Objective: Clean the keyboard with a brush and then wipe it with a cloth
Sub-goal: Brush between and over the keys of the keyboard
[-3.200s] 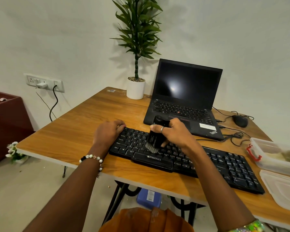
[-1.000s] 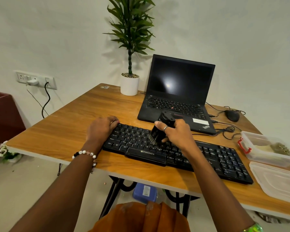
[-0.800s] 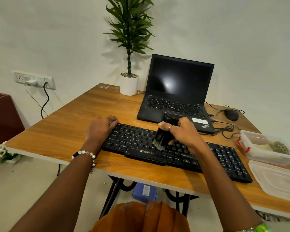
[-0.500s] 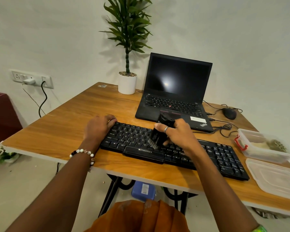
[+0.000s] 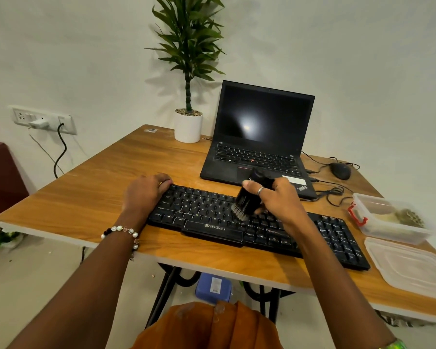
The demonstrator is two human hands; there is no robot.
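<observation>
Right hand [image 5: 277, 200] grips a black brush [image 5: 249, 200], fingers curled round its body; bristles point down-left onto the middle keys of the black keyboard [image 5: 332, 238]. Left hand [image 5: 146, 192] rests on the keyboard's far-left corner, fingers curled over its back edge. The keyboard lies along the near edge of the wooden table [image 5: 106, 197]. Behind it stands an open laptop [image 5: 262, 137], screen dark. At the table's right edge sit a clear container [image 5: 388, 220] and, nearer, its lid [image 5: 410, 265]. No cloth is identifiable.
</observation>
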